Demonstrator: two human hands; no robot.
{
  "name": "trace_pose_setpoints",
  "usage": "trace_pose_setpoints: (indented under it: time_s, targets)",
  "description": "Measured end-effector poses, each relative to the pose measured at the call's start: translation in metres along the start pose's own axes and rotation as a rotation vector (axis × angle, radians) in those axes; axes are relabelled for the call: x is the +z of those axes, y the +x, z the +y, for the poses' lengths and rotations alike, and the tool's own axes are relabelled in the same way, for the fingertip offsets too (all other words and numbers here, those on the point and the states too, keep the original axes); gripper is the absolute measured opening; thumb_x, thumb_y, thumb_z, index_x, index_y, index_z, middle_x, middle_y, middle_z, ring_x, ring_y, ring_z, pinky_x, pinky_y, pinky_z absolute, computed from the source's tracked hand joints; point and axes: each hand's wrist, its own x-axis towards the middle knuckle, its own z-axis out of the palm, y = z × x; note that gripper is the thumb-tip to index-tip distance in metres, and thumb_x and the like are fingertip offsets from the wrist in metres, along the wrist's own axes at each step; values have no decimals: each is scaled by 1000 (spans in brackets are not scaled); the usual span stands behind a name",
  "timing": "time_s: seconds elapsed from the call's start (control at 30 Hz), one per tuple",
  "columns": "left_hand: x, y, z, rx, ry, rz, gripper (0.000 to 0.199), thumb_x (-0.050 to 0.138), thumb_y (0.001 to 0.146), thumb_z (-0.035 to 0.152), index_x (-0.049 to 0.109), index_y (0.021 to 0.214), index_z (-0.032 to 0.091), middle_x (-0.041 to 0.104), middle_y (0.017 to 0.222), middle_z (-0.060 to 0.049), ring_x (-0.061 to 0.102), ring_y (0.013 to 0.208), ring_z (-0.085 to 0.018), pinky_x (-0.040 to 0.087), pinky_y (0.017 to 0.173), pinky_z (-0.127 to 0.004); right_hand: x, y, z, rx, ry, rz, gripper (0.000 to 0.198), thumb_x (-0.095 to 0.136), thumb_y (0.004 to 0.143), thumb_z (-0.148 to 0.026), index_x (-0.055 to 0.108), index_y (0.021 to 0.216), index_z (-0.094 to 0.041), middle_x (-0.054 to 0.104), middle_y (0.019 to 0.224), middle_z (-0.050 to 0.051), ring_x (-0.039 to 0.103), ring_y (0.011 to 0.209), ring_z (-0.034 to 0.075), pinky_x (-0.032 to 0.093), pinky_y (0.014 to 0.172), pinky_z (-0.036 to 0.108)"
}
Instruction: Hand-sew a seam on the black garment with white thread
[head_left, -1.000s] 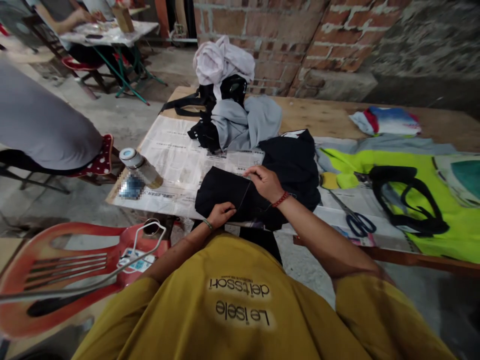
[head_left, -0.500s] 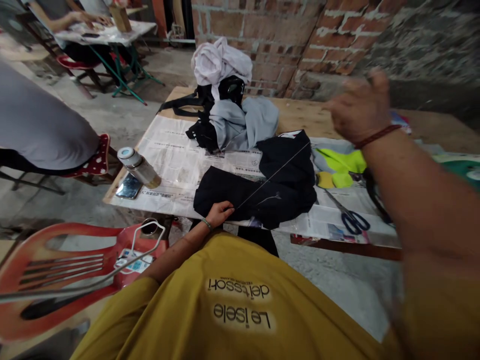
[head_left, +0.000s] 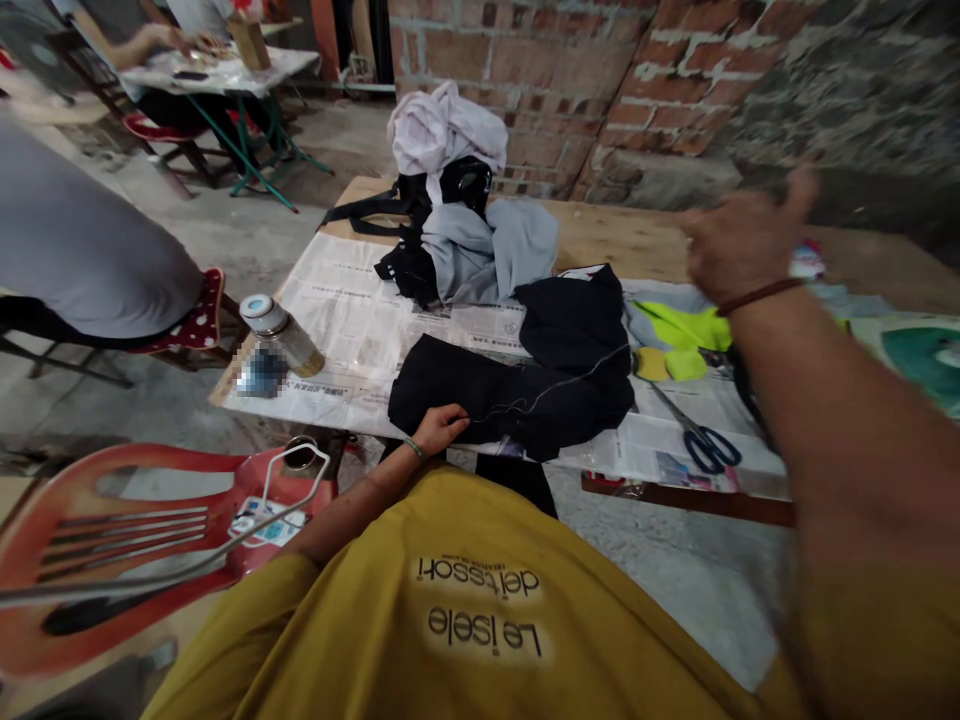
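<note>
At the near table edge, my left hand [head_left: 442, 430] pinches a navy-black piece of cloth [head_left: 450, 380]. A pale thread [head_left: 559, 385] rises out of the cloth near those fingertips and lies in loose curves across it toward the right. My right hand [head_left: 746, 240] is raised above the table's right side, blurred by motion. Its fingers look bent together at the left, with one finger pointing up; whatever they hold is too small and smeared to make out. Below that arm lie dark-handled scissors [head_left: 705, 445], beside a yellow round item [head_left: 651, 364] and neon-yellow and grey cloth [head_left: 679, 322].
Newspaper [head_left: 337, 300] covers much of the table. A bottle [head_left: 281, 330] stands at its left, beside a pixelated item [head_left: 260, 372]. Grey cloth [head_left: 517, 245] and a black bag [head_left: 465, 180] lie at the back. A red chair [head_left: 135, 460] is left; a seated person [head_left: 90, 240] is nearby.
The thread, taut and straight toward my right hand before, now hangs slack over the cloth. My right hand has shifted right and slightly down. My left hand keeps its place.
</note>
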Motion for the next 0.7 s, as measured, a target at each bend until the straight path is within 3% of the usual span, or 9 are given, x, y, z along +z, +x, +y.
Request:
trace_pose_setpoints:
  time_s: [0.03,0.1,0.17,0.27,0.33,0.5,0.7]
  targets:
    - [0,0,0,2,1,1,19,54,77,31,63,75,14,57,65,3,48,62,-9,37,59,-19,18,-11,-20,-89,-10,-109,32,44,89,-20,62,64,-11,55,59,8,56,97,22,23,97,51]
    - [0,0,0,16,5,1,19,55,78,30,63,75,14,57,65,2,48,63,-9,38,59,-19,48,-41,-69,-188,31,-180,20,48,82,-10,65,72,-13,52,56,6,56,80,20,35,86,44]
    - [0,0,1,32,10,-4,18,54,78,30,63,74,14,57,65,2,48,63,-9,38,60,-19,67,-78,-123,-374,171,-298,18,51,76,-8,66,81,-16,57,64,7,53,73,19,39,77,38]
    - [-1,0,1,42,12,-10,17,54,78,28,63,74,14,57,66,3,48,62,-9,38,61,-19,75,-130,-191,-508,420,-320,24,43,80,-8,65,83,-19,61,78,6,52,77,17,39,79,35]
    - [-1,0,2,50,13,-12,16,54,78,27,63,74,14,56,66,3,48,63,-9,38,62,-19,74,-153,-217,-541,510,-329,22,44,82,-12,63,91,-19,61,85,6,52,83,18,38,85,37]
    - [-2,0,4,49,14,-14,17,54,79,28,62,73,14,56,65,2,48,63,-9,38,62,-20,78,-166,-234,-539,470,-384,14,51,85,-27,62,89,-19,60,86,8,49,91,21,34,87,40]
    - [-2,0,5,62,6,-4,16,54,77,27,62,72,14,56,65,2,48,63,-9,38,61,-19,90,-159,-229,-580,358,-386,23,43,90,-18,60,75,-18,56,72,5,46,79,17,30,82,36]
